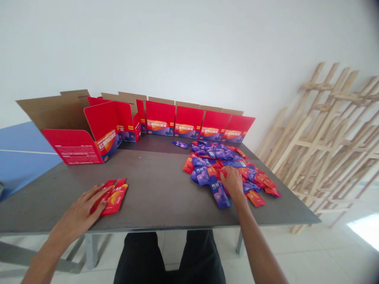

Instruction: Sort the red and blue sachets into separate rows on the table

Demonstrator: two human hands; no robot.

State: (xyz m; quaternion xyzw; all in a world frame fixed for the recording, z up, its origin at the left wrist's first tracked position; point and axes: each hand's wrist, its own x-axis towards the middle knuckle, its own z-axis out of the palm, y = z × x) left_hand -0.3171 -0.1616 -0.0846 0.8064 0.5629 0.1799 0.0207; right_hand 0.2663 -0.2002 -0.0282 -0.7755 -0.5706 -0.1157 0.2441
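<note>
My left hand (81,211) lies flat, fingers stretched out, on a small stack of red sachets (114,197) near the table's front left. My right hand (232,181) rests on the near side of a spread pile of red and purple sachets (227,165) at the right of the table; its fingers are curled down into the pile, and what they grip, if anything, is hidden. A purple sachet (219,194) lies just left of that hand.
A row of open red cartons (189,120) stands along the back of the dark table (156,185), the nearest carton (85,132) at the left. A blue table (17,157) adjoins on the left. Wooden frames (328,138) lean against the wall at right.
</note>
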